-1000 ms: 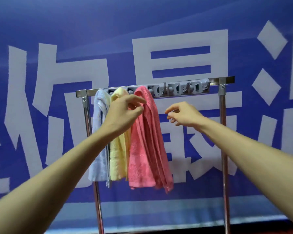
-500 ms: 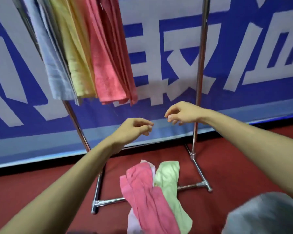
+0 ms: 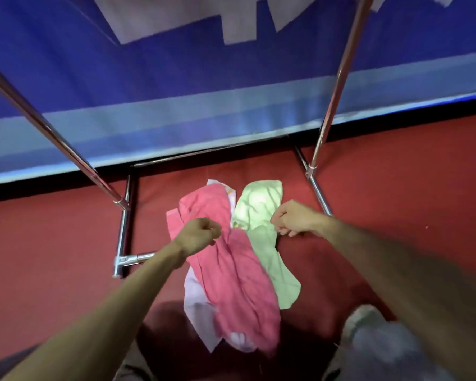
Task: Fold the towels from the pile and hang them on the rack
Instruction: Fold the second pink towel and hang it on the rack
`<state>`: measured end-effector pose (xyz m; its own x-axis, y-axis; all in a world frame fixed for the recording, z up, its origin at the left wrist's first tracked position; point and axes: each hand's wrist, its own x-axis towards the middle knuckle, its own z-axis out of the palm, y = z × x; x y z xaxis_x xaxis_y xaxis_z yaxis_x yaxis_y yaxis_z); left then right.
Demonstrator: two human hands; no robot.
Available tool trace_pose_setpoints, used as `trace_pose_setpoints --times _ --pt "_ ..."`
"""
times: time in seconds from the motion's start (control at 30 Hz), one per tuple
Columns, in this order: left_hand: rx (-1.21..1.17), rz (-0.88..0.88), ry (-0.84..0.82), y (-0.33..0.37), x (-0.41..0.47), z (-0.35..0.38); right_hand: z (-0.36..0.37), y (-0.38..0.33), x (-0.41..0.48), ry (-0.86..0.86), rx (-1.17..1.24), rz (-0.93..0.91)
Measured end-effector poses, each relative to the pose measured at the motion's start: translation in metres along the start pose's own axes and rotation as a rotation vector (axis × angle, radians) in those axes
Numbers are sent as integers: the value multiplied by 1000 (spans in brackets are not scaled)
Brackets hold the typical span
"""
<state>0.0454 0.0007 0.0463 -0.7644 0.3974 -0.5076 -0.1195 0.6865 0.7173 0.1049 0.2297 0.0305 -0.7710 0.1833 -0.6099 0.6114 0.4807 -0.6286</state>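
Observation:
A pile of towels lies on the red floor between the rack's feet. On top is a pink towel (image 3: 231, 273), with a light green towel (image 3: 259, 207) to its right and a pale lilac towel (image 3: 195, 298) underneath. My left hand (image 3: 197, 236) hovers over the pink towel with its fingers loosely curled and holds nothing. My right hand (image 3: 294, 220) is over the green towel's right edge, also loosely curled, with nothing visibly in it. Of the metal rack I see only the left pole (image 3: 52, 136), the right pole (image 3: 338, 78) and the base tube (image 3: 124, 259). The hung towels are out of view.
A blue banner with white lettering (image 3: 176, 78) stands right behind the rack. Red floor (image 3: 39, 243) spreads to both sides of the pile. My knee in grey cloth (image 3: 382, 342) shows at the lower right.
My view has tipped down from the rack's top bar to the floor. Both hands left the hung pink towel and dropped toward the pile.

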Motion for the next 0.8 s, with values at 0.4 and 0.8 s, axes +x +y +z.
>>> trace_pose_setpoints --times 0.4,0.8 --pt "-245 -436 194 -137 44 65 108 49 66 -111 1 120" --pt "-285 -402 342 -146 64 64 104 36 68 -118 51 24"
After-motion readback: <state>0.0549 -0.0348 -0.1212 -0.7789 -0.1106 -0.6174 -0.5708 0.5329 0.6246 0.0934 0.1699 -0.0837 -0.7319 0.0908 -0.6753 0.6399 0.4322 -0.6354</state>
